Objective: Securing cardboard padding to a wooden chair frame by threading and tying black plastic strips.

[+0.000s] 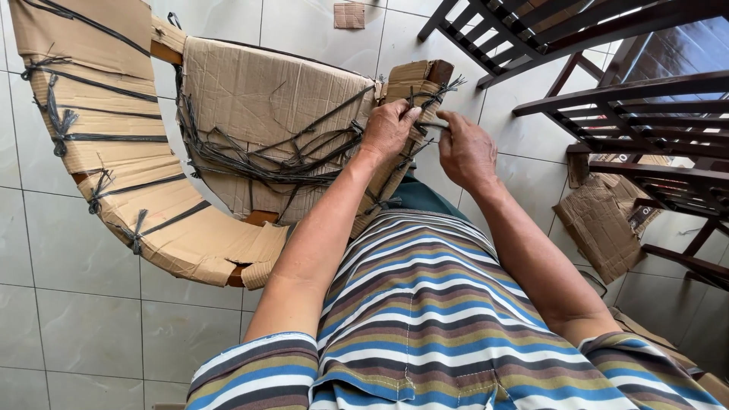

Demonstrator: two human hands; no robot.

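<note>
A wooden chair wrapped in brown cardboard [258, 99] lies in front of me, bound with black plastic string [281, 156]. My left hand [389, 129] grips the string on the cardboard-covered arm piece [410, 80] at the chair's right side. My right hand [465, 150] pinches a strand of the same string just beside it. The curved cardboard-wrapped backrest [114, 152] arcs round on the left, tied with several string knots.
Dark wooden chairs [607, 99] stand at the upper right. Loose cardboard pieces [600, 228] lie on the pale tiled floor [76, 304] at the right, and a small scrap [349, 15] lies at the top. My striped shirt fills the lower middle.
</note>
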